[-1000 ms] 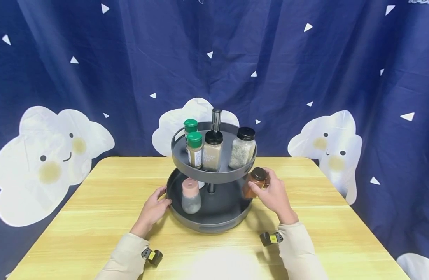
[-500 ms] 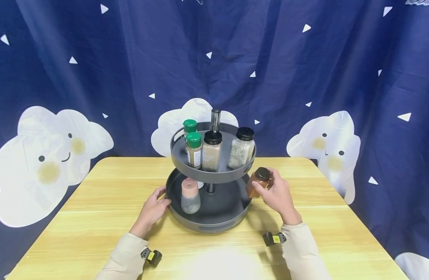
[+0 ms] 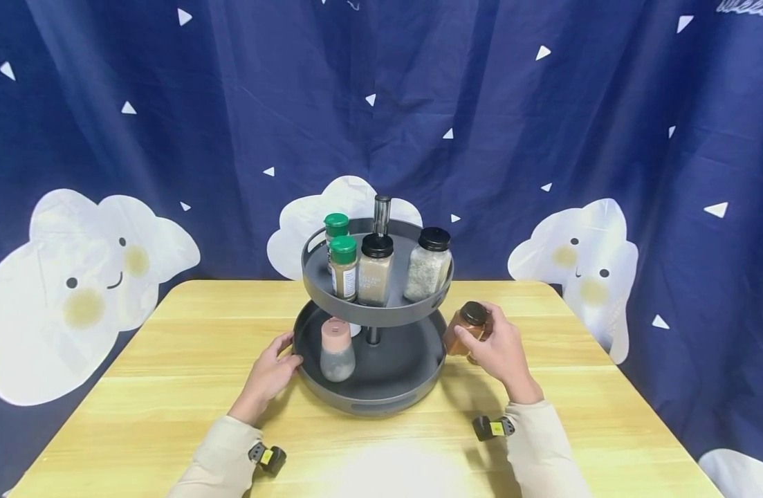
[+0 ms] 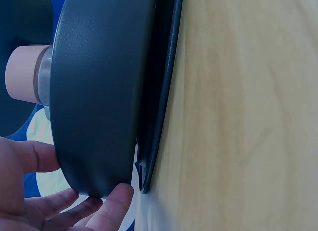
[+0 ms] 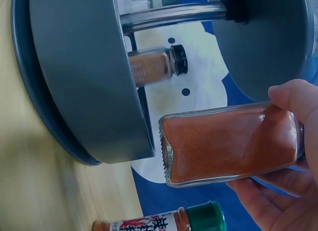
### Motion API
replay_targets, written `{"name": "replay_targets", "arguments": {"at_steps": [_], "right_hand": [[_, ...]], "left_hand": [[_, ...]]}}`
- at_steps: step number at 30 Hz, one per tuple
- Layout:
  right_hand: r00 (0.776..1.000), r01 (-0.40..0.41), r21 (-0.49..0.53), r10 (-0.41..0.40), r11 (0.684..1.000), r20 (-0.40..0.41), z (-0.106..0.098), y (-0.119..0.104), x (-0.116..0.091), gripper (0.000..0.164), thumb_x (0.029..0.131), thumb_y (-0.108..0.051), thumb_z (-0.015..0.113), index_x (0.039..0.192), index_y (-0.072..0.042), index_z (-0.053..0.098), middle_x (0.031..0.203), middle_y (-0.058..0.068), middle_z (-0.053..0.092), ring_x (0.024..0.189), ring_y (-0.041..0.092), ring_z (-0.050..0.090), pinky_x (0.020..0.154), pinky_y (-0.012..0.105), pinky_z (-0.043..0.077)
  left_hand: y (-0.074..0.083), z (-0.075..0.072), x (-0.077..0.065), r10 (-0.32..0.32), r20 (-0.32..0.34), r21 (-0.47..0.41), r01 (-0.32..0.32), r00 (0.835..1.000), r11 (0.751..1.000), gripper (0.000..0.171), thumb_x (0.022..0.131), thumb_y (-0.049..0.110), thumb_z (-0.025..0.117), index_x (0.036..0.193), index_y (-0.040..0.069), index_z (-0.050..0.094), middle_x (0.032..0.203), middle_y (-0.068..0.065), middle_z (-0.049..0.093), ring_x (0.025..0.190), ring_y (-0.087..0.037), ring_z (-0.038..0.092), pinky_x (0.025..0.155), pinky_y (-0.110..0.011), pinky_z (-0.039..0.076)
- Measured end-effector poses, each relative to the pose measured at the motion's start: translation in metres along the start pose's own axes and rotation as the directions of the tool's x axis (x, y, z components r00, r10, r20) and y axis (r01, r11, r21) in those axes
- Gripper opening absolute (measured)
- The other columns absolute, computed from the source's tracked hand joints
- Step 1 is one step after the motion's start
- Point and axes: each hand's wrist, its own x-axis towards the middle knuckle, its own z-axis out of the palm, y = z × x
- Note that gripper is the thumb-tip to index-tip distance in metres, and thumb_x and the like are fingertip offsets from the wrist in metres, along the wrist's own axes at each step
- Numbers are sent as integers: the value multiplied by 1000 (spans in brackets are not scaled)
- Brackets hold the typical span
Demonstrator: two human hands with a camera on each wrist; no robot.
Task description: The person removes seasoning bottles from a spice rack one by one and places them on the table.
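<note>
The person's right hand (image 3: 501, 349) has its fingers clamped round a jar of red-brown powder (image 5: 228, 144), the thumb on one side and the fingertips on the other, the base reaching out ahead of them. The jar hangs clear of the tabletop (image 3: 188, 387), just outside the lower tray (image 3: 371, 407) and leaning a little. I take the step in hand to be shifting this single jar at the tray's side; whether it belongs in or out I can't judge from how it is held. Either way, the next move calls for keeping its base clear of the rim and straightening it before those fingers loosen. The left hand (image 3: 270, 377) holds no jar; its fingers lie apart against the lower tray's outer wall, seemingly steadying it. Just to the right of them a pink-capped shaker (image 3: 337, 356) stands in that tray. Higher up, between both sets of fingers, the upper tray (image 3: 365, 316) carries a pair of green-capped bottles (image 3: 344, 277) and some black-capped jars (image 3: 375, 277).
</note>
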Motion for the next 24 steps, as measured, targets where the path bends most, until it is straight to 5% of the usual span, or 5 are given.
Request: {"name": "replay_targets", "arguments": {"at_steps": [10,24], "right_hand": [[1000,-29,-22,29,999,9,-3,8,-8,54,76,-17,77,119,4,52,89,20,69,64,21,61,55,36,54],[999,-39,-22,39,999,17,-1,14,-12,53,74,-14,79,116,5,53,84,19,70,65,23,63,57,36,55]], "left_hand": [[2,0,-1,-4,0,16,4,1000,1000,58,92,10,49,146,3,28,152,-22,28,131,-36,39,101,-46,47],[2,0,-1,4,2,9,-4,1000,1000,57,93,8,48,146,3,28,152,-23,27,131,-36,39,101,-47,46]]}}
